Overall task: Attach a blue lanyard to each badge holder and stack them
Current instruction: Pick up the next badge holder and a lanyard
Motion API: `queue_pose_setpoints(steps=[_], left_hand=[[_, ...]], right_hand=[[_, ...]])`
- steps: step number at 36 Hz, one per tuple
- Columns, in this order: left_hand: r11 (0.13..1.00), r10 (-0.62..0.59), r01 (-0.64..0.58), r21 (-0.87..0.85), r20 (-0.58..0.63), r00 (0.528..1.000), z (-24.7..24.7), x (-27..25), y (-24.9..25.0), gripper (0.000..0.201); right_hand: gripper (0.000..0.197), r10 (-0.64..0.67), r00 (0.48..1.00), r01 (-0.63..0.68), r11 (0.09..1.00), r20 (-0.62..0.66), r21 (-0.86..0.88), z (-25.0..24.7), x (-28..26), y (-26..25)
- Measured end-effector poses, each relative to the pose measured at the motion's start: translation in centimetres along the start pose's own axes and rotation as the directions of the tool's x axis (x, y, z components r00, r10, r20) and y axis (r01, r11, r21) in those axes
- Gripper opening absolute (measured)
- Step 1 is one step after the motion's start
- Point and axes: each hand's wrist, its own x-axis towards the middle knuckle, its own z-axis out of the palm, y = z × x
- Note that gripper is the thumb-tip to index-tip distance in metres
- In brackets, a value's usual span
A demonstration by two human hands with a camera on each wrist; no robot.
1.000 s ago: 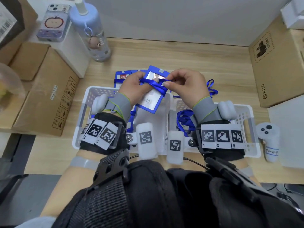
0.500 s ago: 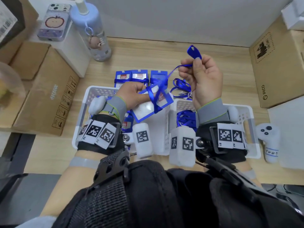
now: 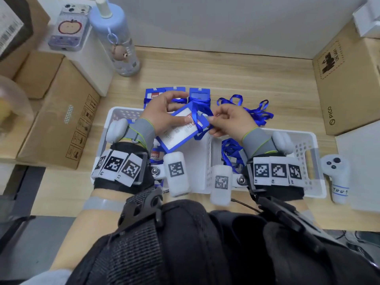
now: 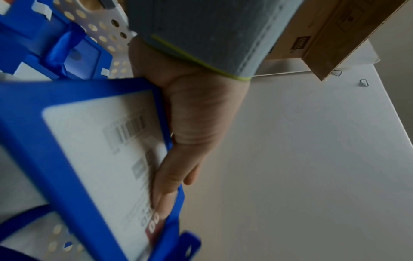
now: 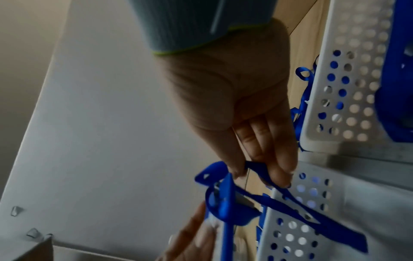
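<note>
Above the white basket [image 3: 115, 118], left hand [image 3: 162, 114] grips the badge holder [image 3: 181, 128], right hand [image 3: 232, 120] pinching its lanyard [image 3: 198, 125].

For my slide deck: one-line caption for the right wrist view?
Right hand pinches a blue lanyard looped through the badge holder beside a white basket.
</note>
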Motion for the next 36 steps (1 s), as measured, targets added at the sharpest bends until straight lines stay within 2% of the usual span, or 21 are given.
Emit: queue_pose_setpoints(steps=[4, 9, 11, 14, 17, 20, 24, 29, 33, 36], left_hand=[[0.998, -0.057, 0.058, 0.033, -0.011, 0.998, -0.4, 0.1, 0.0, 0.037], [0.989, -0.061, 0.061, 0.133, -0.003, 0.998, -0.5, 0.2, -0.5, 0.028], [0.988, -0.061, 0.060, 0.142, 0.008, 0.998, -0.5, 0.2, -0.5, 0.027], [0.985, -0.040, 0.031, 0.171, 0.045, 0.998, -0.4, 0.2, -0.3, 0.026], [0.973, -0.005, -0.011, 0.229, 0.069, 0.998, 0.1, 0.1, 0.2, 0.024], [0.958, 0.016, -0.045, 0.283, 0.104, 0.994, 0.5, 0.0, 0.5, 0.025], [0.949, 0.035, -0.070, 0.308, 0.120, 0.992, 0.6, 0.0, 0.7, 0.023], [0.957, 0.020, -0.056, 0.284, 0.128, 0.992, -0.2, 0.1, 0.7, 0.027], [0.969, 0.039, -0.061, 0.238, 0.096, 0.995, -0.6, -0.1, 0.7, 0.036], [0.987, 0.043, -0.061, 0.151, 0.114, 0.993, -0.6, -0.4, 1.0, 0.042]], right_hand=[[0.015, 0.056, 0.997, -0.046, 0.987, 0.061, -0.156, 0.4, 0.1, 0.7], [0.035, 0.062, 0.998, -0.050, 0.956, 0.032, -0.289, 0.1, 0.0, 0.8], [0.036, 0.013, 1.000, -0.019, 0.970, -0.028, -0.244, 0.0, 0.1, 0.7], [0.023, -0.084, 0.993, 0.071, 0.988, -0.089, -0.138, 0.2, 0.1, -0.2], [0.011, -0.180, 0.984, 0.179, 0.980, -0.001, -0.088, 0.6, -0.3, -1.3], [0.022, -0.218, 0.967, 0.223, 0.975, 0.134, -0.016, 1.0, -0.6, -1.8], [0.036, -0.200, 0.959, 0.228, 0.965, 0.200, -0.129, 1.1, -0.6, -1.6], [0.017, -0.118, 0.978, 0.140, 0.982, 0.172, -0.125, 0.9, -0.5, -0.9], [0.007, -0.113, 0.985, 0.129, 0.984, 0.127, -0.120, 0.5, -0.5, -0.4], [0.023, -0.107, 0.991, 0.114, 0.990, 0.086, -0.082, 0.3, -0.2, 0.0]])
